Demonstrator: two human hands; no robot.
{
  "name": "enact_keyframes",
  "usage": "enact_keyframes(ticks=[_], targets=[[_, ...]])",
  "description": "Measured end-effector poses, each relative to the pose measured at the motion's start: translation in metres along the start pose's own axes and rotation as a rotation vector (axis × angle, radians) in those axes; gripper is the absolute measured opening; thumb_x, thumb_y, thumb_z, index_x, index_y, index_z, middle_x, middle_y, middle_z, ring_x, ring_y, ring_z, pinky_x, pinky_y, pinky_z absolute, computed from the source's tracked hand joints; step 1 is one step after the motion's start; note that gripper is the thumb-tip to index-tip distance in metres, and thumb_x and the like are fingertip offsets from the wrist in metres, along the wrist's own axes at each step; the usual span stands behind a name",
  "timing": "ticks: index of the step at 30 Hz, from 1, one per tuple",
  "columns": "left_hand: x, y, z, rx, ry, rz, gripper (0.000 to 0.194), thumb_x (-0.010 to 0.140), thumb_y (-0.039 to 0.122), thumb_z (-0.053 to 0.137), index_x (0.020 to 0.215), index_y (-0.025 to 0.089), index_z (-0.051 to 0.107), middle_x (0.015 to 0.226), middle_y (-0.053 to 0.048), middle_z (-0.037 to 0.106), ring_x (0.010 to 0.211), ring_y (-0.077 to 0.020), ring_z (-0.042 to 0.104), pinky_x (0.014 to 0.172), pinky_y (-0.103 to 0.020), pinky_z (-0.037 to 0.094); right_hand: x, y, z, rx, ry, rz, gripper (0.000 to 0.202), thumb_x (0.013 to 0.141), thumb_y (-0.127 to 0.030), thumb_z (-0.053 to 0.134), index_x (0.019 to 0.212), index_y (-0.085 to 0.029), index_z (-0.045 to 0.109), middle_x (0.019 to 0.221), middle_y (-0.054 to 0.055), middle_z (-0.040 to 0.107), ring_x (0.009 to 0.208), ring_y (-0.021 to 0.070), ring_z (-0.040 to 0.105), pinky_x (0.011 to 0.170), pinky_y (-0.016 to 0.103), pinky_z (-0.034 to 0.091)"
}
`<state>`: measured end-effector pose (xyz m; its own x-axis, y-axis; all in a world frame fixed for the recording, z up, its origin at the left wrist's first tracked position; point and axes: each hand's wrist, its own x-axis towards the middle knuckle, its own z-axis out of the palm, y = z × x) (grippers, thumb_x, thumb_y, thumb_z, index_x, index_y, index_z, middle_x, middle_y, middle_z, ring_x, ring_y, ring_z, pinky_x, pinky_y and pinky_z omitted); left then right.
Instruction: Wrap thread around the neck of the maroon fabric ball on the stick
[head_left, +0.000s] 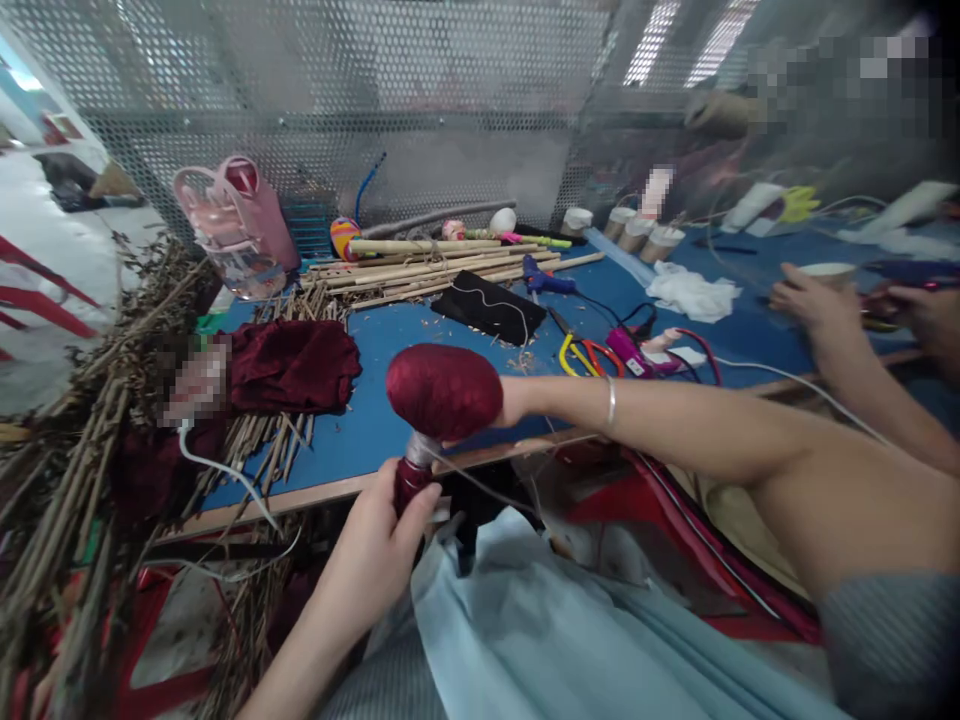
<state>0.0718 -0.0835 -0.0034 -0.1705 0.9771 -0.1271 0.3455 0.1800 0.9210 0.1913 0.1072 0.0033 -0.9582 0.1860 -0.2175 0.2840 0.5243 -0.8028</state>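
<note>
A dark red cloth-covered rounded head (444, 390) on a short stem stands above the front edge of the blue table. Grey thread (422, 448) is wound around its neck, and a loose strand runs off to the right. My left hand (394, 520) is closed around the gathered red cloth of the stem below the winding. My right hand (516, 400) is at the right side of the head, its fingers hidden behind it. Dark red cloth (296, 368) lies bunched on the table to the left.
Thin wooden sticks (420, 262) lie behind a black cloth (489, 306). Pliers (576, 352), a blue glue gun (549, 278) and a purple one (628, 352) lie mid-table. Dry stalks (90, 420) crowd the left, near a pink bottle (259, 215). Another person's hands (821, 300) work at right.
</note>
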Motion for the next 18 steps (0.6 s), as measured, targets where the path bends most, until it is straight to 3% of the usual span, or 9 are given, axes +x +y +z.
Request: enact_keyframes(ticks=[4,8,11,14,18], targets=[[0.009,-0.007,-0.001,-0.04,0.1,0.026,0.03,0.085,0.038,0.049,0.107,0.017,0.05,0.09,-0.005,0.062,0.076,-0.0177,0.057,0.071,-0.03,0.043,-0.016,0.016,0.03,0.086,-0.061,-0.028,0.025,0.084,-0.028,0.052,0.089,-0.007,0.066,0.076,0.004,0.067,0.064,0.0081,0.056,0.06,0.017,0.04],[0.013,-0.005,0.001,-0.028,0.22,0.064,0.032,0.085,0.036,0.051,0.112,0.018,0.049,0.086,-0.003,0.063,0.074,-0.0166,0.057,0.068,-0.027,0.042,-0.031,0.012,0.048,-0.208,-0.02,-0.199,0.019,0.084,-0.022,0.049,0.083,-0.015,0.067,0.075,0.003,0.067,0.065,0.0083,0.057,0.061,0.018,0.037],[0.014,-0.005,-0.005,-0.014,0.238,0.036,0.028,0.083,0.037,0.052,0.105,0.018,0.051,0.075,0.0,0.061,0.063,-0.0149,0.054,0.06,-0.025,0.04,-0.042,0.008,0.052,-0.398,0.084,-0.134,0.016,0.075,-0.032,0.062,0.081,-0.017,0.064,0.07,0.001,0.064,0.063,0.0107,0.056,0.056,0.02,0.033],[0.013,-0.004,-0.011,0.042,0.215,0.026,0.026,0.084,0.037,0.052,0.103,0.02,0.05,0.075,0.001,0.06,0.062,-0.0142,0.053,0.058,-0.024,0.039,-0.044,0.011,0.044,-0.304,0.254,0.008,0.045,0.062,-0.046,0.073,0.093,-0.016,0.06,0.069,-0.001,0.06,0.06,0.0108,0.052,0.053,0.02,0.033],[0.008,0.007,-0.007,0.094,0.021,0.139,0.023,0.087,0.033,0.05,0.107,0.022,0.049,0.091,-0.002,0.063,0.08,-0.0159,0.057,0.069,-0.024,0.041,-0.034,0.016,0.023,-0.133,0.356,-0.009,0.03,0.084,-0.037,0.051,0.103,-0.014,0.057,0.076,0.002,0.061,0.064,0.0103,0.053,0.059,0.021,0.042]])
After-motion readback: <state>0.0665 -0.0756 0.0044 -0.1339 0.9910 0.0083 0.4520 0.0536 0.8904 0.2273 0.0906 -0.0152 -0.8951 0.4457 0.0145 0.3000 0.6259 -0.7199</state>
